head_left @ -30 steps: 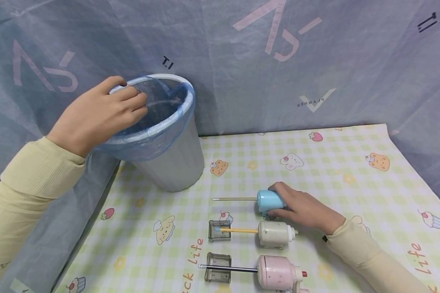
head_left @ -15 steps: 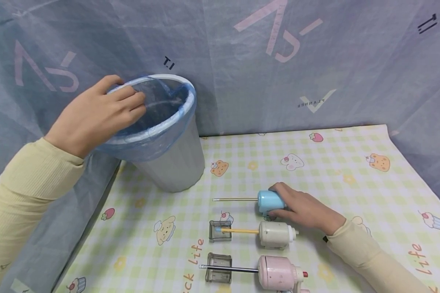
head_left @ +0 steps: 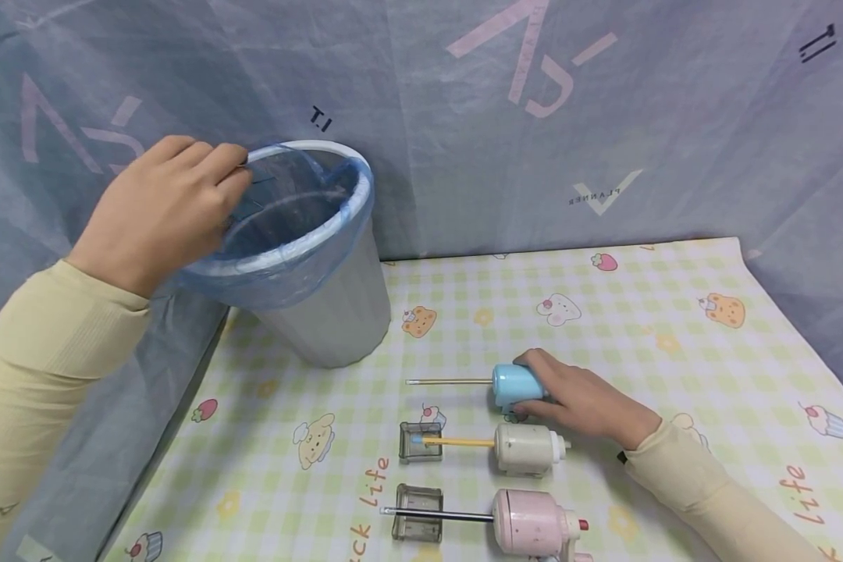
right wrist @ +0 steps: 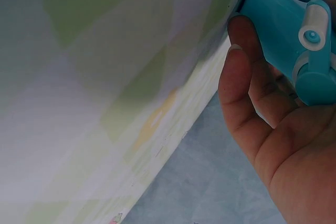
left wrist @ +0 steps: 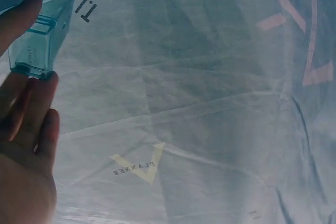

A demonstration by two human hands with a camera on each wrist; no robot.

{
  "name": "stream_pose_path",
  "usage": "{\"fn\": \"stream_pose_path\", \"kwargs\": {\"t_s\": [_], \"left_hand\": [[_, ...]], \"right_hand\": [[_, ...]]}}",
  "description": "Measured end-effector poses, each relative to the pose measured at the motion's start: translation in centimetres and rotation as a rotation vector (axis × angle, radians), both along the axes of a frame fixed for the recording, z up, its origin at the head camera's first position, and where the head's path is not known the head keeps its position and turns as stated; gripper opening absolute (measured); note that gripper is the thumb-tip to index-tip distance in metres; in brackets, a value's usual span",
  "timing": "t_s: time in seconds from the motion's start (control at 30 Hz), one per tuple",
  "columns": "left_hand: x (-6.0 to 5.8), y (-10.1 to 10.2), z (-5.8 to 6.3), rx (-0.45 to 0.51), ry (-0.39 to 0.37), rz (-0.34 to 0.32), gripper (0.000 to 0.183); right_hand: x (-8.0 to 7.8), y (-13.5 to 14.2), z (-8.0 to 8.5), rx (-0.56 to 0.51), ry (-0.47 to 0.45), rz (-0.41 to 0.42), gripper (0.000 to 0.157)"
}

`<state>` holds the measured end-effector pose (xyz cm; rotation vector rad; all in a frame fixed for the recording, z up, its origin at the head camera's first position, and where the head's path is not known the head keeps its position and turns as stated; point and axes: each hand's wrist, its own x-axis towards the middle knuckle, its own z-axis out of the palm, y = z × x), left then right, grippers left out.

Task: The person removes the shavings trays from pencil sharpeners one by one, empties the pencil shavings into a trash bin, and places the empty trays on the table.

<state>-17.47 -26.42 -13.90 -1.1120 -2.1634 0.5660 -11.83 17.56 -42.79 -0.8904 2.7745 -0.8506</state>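
In the head view my left hand (head_left: 165, 211) is over the left side of the bin (head_left: 333, 328). The left wrist view shows its thumb and fingers pinching a clear turquoise shavings tray (left wrist: 37, 45), which the hand hides in the head view. My right hand (head_left: 583, 402) grips a light-blue crank pencil sharpener (head_left: 516, 386) on the table. A thin pencil (head_left: 449, 382) sticks out of the sharpener's left side. From the right wrist, the sharpener's crank (right wrist: 316, 85) shows near the palm, with fingers around the body.
Below stand a white sharpener (head_left: 527, 449) with a yellow pencil (head_left: 464, 442) and a pink sharpener (head_left: 530, 523) with a black pencil (head_left: 464, 516). Two grey clear trays (head_left: 409, 443) lie left of them. A blue bag (head_left: 302, 273) lines the bin; a grey-blue curtain (head_left: 464, 156) hangs behind.
My left hand has shifted a little left and turned over the bin's rim, showing more of the bin's inside. My right hand and the sharpeners have stayed put.
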Motion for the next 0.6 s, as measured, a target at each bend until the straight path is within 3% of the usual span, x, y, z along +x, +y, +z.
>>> {"fn": "stream_pose_path", "kwargs": {"t_s": [0.17, 0.4, 0.6], "left_hand": [[0.07, -0.32, -0.31, 0.104, -0.033, 0.098, 0.062], [0.44, -0.61, -0.55, 0.307, -0.102, 0.273, 0.061], [0.50, -0.98, -0.29, 0.438, -0.238, 0.410, 0.058]], "right_hand": [[0.04, 0.02, 0.12, -0.003, -0.005, 0.002, 0.050], [0.04, -0.02, 0.21, 0.000, -0.009, 0.003, 0.050], [-0.03, -0.02, 0.12, 0.001, 0.003, 0.007, 0.050]]}}
